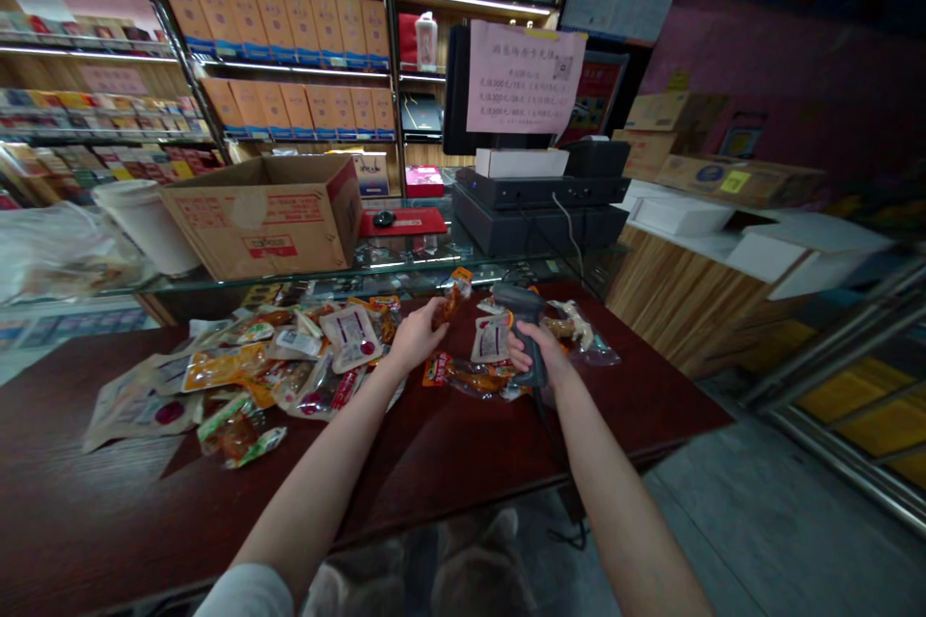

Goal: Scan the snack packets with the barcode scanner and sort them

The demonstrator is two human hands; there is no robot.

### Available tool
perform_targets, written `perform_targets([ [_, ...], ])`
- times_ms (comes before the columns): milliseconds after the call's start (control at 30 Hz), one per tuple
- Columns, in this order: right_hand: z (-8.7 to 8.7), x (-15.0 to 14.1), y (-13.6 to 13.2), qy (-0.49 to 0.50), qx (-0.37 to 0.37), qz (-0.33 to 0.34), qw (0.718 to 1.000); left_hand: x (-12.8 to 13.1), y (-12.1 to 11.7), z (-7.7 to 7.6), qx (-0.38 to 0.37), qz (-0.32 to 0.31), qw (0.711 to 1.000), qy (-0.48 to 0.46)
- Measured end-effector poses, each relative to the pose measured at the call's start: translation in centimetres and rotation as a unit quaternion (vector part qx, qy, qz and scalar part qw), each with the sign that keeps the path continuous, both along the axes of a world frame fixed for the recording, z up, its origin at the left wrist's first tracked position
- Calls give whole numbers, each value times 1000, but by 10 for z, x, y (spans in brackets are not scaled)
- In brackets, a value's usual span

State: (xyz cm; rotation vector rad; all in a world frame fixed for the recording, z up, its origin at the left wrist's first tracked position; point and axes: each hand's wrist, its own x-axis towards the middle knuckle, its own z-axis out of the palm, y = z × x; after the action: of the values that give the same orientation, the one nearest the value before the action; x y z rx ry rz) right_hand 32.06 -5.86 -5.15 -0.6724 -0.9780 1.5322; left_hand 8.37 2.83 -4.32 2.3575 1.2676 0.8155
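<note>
My left hand (420, 333) is closed on a small orange-topped snack packet (457, 292), held up over the dark red table. My right hand (542, 355) grips the handle of a dark barcode scanner (522, 303), its head pointing left toward the packet. Under and beside the scanner lie a pale packet (490, 339), a clear packet of brown food with a red end (477, 376), and another clear packet (579, 326) to the right. Left of my left hand spreads a heap of snack packets (289, 347), some overlapping.
On the glass counter behind stand an open cardboard box (271, 222), a white cup (149, 224), a black mouse (383, 219) on a red mat and a dark cash drawer (535, 222). A monitor (457, 92) carries a pink notice. The scanner's cable hangs over the table's front edge.
</note>
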Motion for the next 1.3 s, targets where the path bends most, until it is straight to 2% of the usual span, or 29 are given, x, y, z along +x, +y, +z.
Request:
perform_targets([
  [233,-4,0,1,-19,-4,12,1000,-1,-3,3,-5,21,999,49],
  [367,-6,3,3,-21,-13,19,1000,-3,-3,2,23,43,997,51],
  [467,-6,5,5,-14,-25,3,1000,-8,-2,2,32,113,990,71],
  [600,-7,8,7,-2,-33,-23,999,-22,4,1,38,217,966,138],
  [700,-8,10,8,0,-37,-24,999,-29,7,-4,97,254,943,191],
  [733,-9,10,8,-1,-38,-23,999,-30,8,-7,122,245,940,205],
  [800,-9,11,8,-2,-39,-18,999,-29,9,-14,149,181,944,232],
  [867,-10,11,8,-6,-38,-16,999,-25,10,-21,121,119,952,254],
  [900,-10,12,9,-7,-39,-16,999,-24,10,-25,94,109,955,261],
  [967,-11,12,10,-9,-41,-17,999,-24,12,-29,40,126,955,265],
  [1033,-12,13,10,-8,-45,-22,999,-27,13,-31,21,141,952,271],
  [1300,-12,14,10,-5,-42,-33,999,-64,11,-24,71,133,932,330],
])
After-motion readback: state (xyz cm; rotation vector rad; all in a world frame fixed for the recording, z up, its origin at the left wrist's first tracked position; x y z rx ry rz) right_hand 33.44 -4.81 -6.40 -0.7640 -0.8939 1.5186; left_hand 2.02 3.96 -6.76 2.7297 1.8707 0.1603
